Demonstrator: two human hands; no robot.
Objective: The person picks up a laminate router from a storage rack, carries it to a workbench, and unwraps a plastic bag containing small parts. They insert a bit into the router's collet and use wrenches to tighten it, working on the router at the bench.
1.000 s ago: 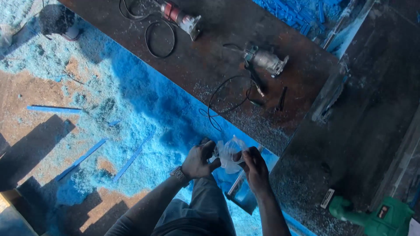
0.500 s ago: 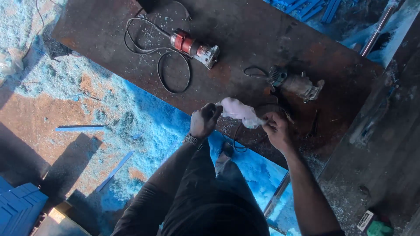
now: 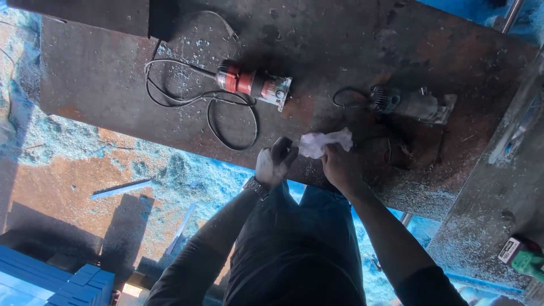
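desk: the rusty steel desk fills the top of my view from 9 to 3 o'clock, scattered with pale blue shavings; I work at its near edge.

floor: below the edge, toward 7 o'clock, the floor is covered in blue dust, with stacked blue slabs in the corner.

red tool: the red-bodied trim router lies on its side at 11 o'clock from my hands, its black cord looping down close to my left hand.

grey tool: a second, grey power tool lies at 2 o'clock, near my right hand but apart from it.

green tool: a green tool sits at 4 o'clock, well apart.

right hand: my right hand pinches the crumpled white rag from below, grip closed on it.

left hand: my left hand is just beside the rag at its 9 o'clock, fingers curled around something dark; whether it also clamps the rag's end I cannot tell.

rag: it sits bunched between my two hands, just over the desk edge.

doing it well: I judge I should keep the rag bunched tight, hold it clear of the cord loop, and keep the shavings out of its folds.
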